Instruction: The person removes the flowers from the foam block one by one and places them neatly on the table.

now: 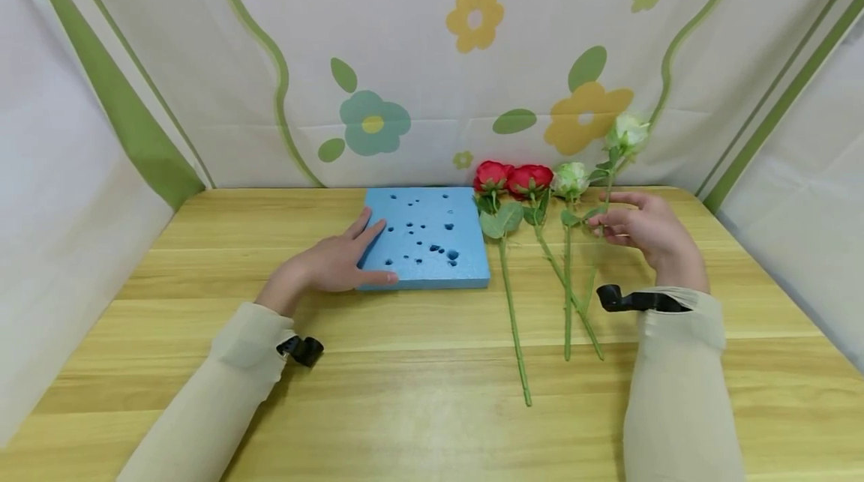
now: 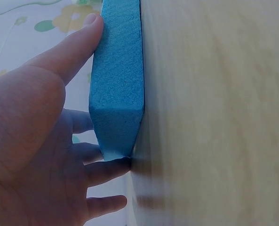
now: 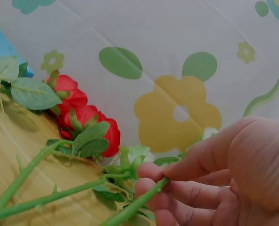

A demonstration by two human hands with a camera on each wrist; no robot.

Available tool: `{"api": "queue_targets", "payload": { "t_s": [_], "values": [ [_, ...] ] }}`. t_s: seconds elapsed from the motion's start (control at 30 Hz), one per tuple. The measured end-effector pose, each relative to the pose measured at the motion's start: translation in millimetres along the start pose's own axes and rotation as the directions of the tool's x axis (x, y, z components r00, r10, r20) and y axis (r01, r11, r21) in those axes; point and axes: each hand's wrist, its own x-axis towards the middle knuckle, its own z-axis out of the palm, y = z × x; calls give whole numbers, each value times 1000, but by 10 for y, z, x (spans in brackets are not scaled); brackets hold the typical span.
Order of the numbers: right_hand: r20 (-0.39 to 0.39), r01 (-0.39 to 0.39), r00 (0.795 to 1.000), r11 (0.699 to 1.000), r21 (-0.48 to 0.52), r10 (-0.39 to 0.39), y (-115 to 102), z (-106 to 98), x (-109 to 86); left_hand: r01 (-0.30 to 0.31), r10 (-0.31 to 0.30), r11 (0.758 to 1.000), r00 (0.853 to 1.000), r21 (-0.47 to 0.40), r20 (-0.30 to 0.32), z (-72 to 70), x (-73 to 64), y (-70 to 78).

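My left hand [image 1: 335, 257] rests at the left end of a blue foam block [image 1: 432, 238] pitted with holes, its fingers spread. In the left wrist view the thumb [image 2: 80, 44] lies along the block's edge and the other fingers reach past its corner. Over on the right, my right hand [image 1: 641, 231] pinches the green stem of a white rose [image 1: 629, 133] between thumb and fingertips. That rose's head stands higher than the others. The right wrist view shows the pinched stem [image 3: 138, 201] running down and to the left from the fingertips.
Two red roses [image 1: 493, 176] and another white rose [image 1: 571, 181] lie side by side right of the block, two of their stems crossing. A flower-patterned curtain [image 1: 418, 40] hangs behind the wooden table [image 1: 405, 384].
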Motion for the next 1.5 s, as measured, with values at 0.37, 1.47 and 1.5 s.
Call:
{"api": "queue_targets", "payload": {
  "t_s": [0.37, 1.47, 1.5],
  "values": [
    [42, -73, 996, 995, -66, 76, 212, -81, 57, 8, -8, 1000, 1000, 4, 11, -2, -1, 19],
    [-281, -138, 957, 970, -200, 78, 236, -158, 30, 5, -5, 1000, 1000, 3, 7, -10, 1, 11],
    [-293, -112, 955, 973, -203, 49, 209, -154, 17, 8, -8, 1000, 1000, 4, 10, -12, 2, 15]
  ]
}}
